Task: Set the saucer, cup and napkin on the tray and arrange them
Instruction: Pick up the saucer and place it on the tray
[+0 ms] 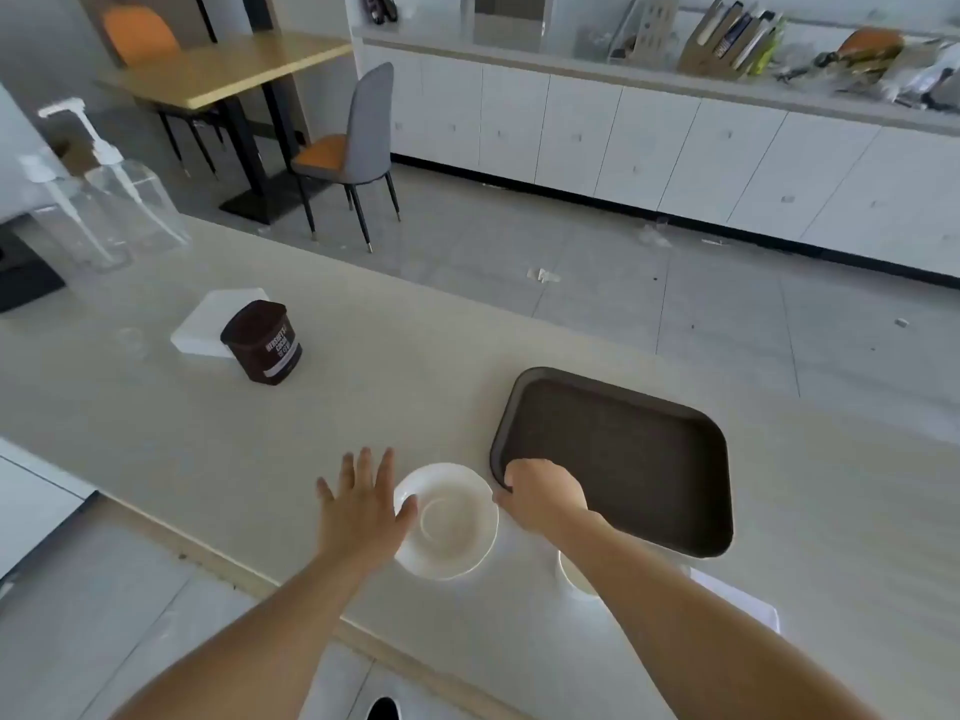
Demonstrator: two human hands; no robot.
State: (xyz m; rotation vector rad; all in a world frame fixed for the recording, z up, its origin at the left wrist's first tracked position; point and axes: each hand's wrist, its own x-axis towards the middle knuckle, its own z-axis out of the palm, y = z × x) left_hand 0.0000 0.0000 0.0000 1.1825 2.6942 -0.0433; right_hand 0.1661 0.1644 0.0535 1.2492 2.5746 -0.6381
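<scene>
1. Two bare hands work low over the pale counter (pixel 363 397) in the single head view. The left hand (pixel 363 504) is spread wide and flat, holding nothing, its thumb touching the near-left rim of the white saucer (pixel 447 522).
2. The right hand (pixel 543 493) is curled down on the tray's near-left corner, fingers closed over the rim of the brown tray (pixel 623 459), which lies bare.
3. Between the hands sits the saucer, just beside the tray. Under the right forearm a white cup (pixel 574 576) is partly hidden; a white napkin (pixel 737 597) lies behind that arm.
4. The step in hand looks like steadying the tray and taking the saucer. To do it well, pin the tray firmly, slip the left fingers under the saucer's rim, and lift it level over the tray's raised edge without scraping.
</scene>
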